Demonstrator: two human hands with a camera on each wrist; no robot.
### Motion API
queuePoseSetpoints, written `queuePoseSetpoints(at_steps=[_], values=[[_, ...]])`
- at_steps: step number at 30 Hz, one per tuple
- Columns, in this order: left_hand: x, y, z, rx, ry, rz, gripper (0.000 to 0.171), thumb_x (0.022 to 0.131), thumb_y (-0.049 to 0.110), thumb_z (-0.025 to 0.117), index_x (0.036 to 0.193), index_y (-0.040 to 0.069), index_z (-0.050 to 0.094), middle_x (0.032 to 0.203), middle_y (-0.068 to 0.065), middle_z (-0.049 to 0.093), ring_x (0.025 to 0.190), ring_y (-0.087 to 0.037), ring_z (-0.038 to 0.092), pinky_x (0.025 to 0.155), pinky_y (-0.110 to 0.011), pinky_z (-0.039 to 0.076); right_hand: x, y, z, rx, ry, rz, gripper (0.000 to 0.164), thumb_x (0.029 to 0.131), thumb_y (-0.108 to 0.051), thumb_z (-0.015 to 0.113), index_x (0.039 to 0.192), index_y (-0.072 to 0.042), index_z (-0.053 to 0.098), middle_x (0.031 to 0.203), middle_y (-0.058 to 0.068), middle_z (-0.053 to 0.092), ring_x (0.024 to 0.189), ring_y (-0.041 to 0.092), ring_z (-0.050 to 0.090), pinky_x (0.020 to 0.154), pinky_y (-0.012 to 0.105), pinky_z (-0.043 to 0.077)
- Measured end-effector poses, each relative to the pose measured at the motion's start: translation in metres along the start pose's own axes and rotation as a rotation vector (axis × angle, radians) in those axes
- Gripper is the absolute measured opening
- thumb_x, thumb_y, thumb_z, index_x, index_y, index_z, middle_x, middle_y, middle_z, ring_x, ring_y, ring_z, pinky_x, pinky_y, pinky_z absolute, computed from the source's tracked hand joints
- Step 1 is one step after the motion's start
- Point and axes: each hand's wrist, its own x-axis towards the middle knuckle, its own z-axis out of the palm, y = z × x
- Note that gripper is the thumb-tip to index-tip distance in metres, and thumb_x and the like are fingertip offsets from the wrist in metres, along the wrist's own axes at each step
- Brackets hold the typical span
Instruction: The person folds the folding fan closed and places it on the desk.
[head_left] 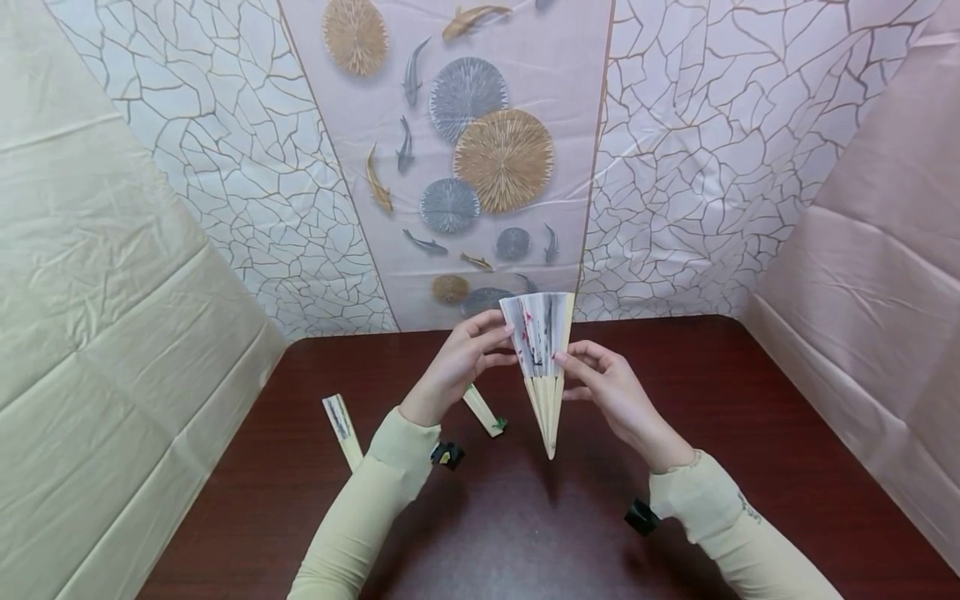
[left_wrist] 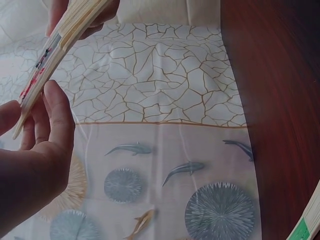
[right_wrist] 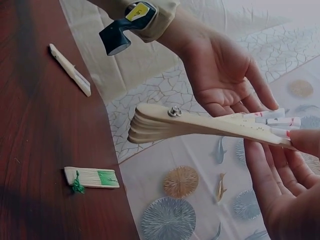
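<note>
Between both hands, above the table, a folding fan (head_left: 542, 342) stands partly spread with its riveted end down. Its paper is white and grey with red and dark marks, and its ribs are pale wood. My left hand (head_left: 468, 358) pinches the left edge of the paper between thumb and fingers. At the opposite edge, my right hand (head_left: 611, 387) pinches the outer rib, thumb in front. The metal rivet (right_wrist: 174, 111) shows in the right wrist view. Below and behind the left hand lies a closed fan with green (right_wrist: 92, 178) and a green tassel.
Another closed fan (head_left: 343, 429) lies on the dark red table (head_left: 750, 467) at the left, partly hidden by the left sleeve. Cloth with fish and round patterns (head_left: 465, 167) hangs behind the table. Plain cloth walls (head_left: 862, 275) stand at the sides.
</note>
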Motion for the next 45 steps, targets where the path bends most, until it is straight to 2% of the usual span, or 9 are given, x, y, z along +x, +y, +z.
queuePoseSetpoints(at_steps=[4, 17, 36, 45], values=[[-0.0003, 0.0, 0.0009, -0.02, -0.011, -0.008, 0.036, 0.104, 0.01, 0.054, 0.138, -0.004, 0.052, 0.109, -0.008, 0.066, 0.093, -0.017, 0.066, 0.082, -0.032, 0.059, -0.0005, 0.0006, 0.0002, 0.025, -0.024, 0.007, 0.014, 0.101, -0.015, 0.063, 0.105, -0.002, 0.061, 0.097, 0.0, 0.072, 0.089, 0.013, 0.069, 0.07, 0.033, 0.062], [-0.0031, -0.0014, 0.0021, -0.066, -0.046, 0.005, 0.036, 0.104, 0.007, 0.052, 0.138, -0.005, 0.049, 0.11, -0.007, 0.064, 0.093, -0.017, 0.064, 0.08, -0.029, 0.057, -0.0015, 0.0014, 0.0015, 0.064, -0.07, 0.012, 0.004, 0.102, -0.012, 0.062, 0.101, -0.009, 0.062, 0.096, -0.001, 0.072, 0.088, 0.014, 0.068, 0.069, 0.033, 0.061], [-0.005, -0.0071, 0.001, -0.052, -0.051, -0.011, 0.033, 0.105, 0.009, 0.051, 0.136, -0.003, 0.051, 0.106, -0.004, 0.065, 0.092, -0.016, 0.065, 0.083, -0.033, 0.056, -0.0035, 0.003, 0.0033, 0.046, -0.109, 0.02, 0.004, 0.101, -0.013, 0.062, 0.103, -0.009, 0.062, 0.098, 0.0, 0.07, 0.091, 0.014, 0.068, 0.07, 0.034, 0.061], [-0.0059, -0.0073, 0.0042, -0.07, -0.067, -0.005, 0.033, 0.104, 0.007, 0.051, 0.135, -0.005, 0.049, 0.106, -0.004, 0.065, 0.093, -0.016, 0.065, 0.082, -0.03, 0.057, -0.0042, 0.0004, 0.0047, 0.04, -0.114, 0.021, 0.005, 0.101, -0.012, 0.062, 0.104, -0.008, 0.061, 0.099, 0.001, 0.07, 0.09, 0.015, 0.068, 0.07, 0.035, 0.062]])
